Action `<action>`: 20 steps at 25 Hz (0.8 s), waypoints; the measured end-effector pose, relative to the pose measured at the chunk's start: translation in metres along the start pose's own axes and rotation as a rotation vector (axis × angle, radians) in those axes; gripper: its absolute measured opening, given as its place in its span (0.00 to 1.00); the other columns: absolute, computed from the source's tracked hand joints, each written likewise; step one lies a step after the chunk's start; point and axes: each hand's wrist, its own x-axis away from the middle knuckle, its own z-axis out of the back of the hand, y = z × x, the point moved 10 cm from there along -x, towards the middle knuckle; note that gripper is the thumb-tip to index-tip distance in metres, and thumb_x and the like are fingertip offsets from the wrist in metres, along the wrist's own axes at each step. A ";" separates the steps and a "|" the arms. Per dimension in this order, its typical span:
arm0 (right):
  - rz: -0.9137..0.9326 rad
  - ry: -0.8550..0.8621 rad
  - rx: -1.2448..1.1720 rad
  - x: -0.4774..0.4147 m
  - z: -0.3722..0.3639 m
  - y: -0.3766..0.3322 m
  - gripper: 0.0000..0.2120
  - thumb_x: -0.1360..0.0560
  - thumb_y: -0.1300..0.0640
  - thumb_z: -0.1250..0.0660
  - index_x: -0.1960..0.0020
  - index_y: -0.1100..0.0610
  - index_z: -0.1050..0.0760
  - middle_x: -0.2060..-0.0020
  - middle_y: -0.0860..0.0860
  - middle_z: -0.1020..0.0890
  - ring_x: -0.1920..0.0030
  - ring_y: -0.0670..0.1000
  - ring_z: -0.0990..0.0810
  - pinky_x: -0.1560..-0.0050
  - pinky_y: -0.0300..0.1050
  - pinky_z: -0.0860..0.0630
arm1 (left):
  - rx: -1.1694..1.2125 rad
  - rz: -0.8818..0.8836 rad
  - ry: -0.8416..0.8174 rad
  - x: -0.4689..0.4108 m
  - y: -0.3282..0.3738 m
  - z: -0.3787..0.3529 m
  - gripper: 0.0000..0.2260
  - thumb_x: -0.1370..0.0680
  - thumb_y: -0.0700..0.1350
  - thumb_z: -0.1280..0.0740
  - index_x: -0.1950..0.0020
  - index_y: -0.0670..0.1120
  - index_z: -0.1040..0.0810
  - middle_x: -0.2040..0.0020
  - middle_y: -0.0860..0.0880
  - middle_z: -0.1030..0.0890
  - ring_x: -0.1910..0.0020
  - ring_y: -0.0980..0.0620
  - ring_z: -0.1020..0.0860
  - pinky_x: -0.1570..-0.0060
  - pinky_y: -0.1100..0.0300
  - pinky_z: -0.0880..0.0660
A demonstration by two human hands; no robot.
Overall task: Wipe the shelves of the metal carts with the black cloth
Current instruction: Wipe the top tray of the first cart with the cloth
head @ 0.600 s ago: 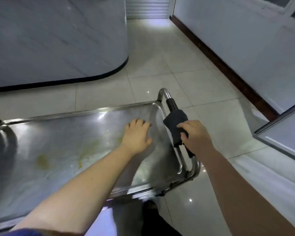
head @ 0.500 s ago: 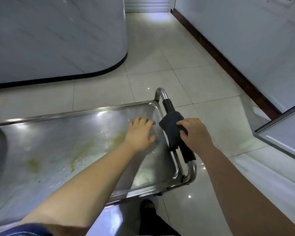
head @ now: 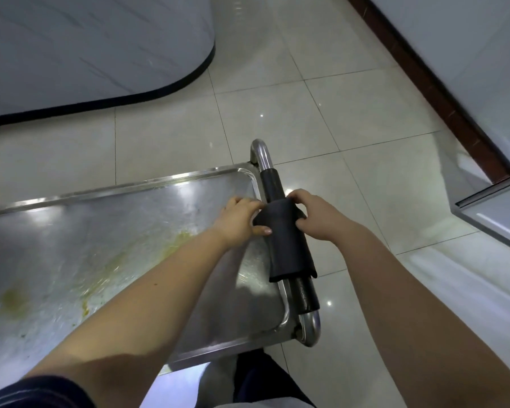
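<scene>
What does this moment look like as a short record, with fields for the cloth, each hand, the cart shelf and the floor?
black cloth: draped over the cart's handle
left hand: pinches the cloth's left edge
right hand: grips the cloth's right edge
top shelf: bare metal with yellowish stains, not yet wiped
tiled floor: pale and glossy

The black cloth [head: 289, 248] lies draped over the cart's handle [head: 273, 184]. The left hand [head: 242, 220] pinches its left edge and the right hand [head: 317, 219] grips its right edge. Yellowish smears [head: 174, 245] mark the steel top shelf [head: 106, 231] beside them.
</scene>
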 end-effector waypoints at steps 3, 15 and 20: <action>0.002 0.020 -0.047 0.000 0.004 0.000 0.20 0.28 0.64 0.35 0.40 0.47 0.31 0.42 0.52 0.28 0.52 0.49 0.25 0.62 0.39 0.28 | 0.131 0.010 0.009 0.000 -0.003 0.003 0.16 0.28 0.53 0.25 0.42 0.52 0.22 0.42 0.53 0.22 0.35 0.49 0.36 0.44 0.56 0.39; 0.240 0.644 0.315 0.104 0.028 -0.103 0.10 0.30 0.69 0.37 0.50 0.60 0.24 0.52 0.54 0.25 0.53 0.55 0.27 0.58 0.48 0.28 | 0.019 -0.197 0.350 0.107 0.022 0.080 0.08 0.26 0.50 0.29 0.49 0.51 0.21 0.55 0.55 0.19 0.51 0.49 0.22 0.46 0.51 0.29; 0.395 0.778 0.373 0.171 -0.018 -0.179 0.09 0.33 0.74 0.38 0.58 0.64 0.23 0.60 0.59 0.22 0.59 0.61 0.27 0.60 0.56 0.29 | -0.112 -0.284 0.449 0.195 0.000 0.099 0.06 0.25 0.47 0.32 0.48 0.51 0.21 0.52 0.52 0.19 0.48 0.45 0.24 0.50 0.51 0.32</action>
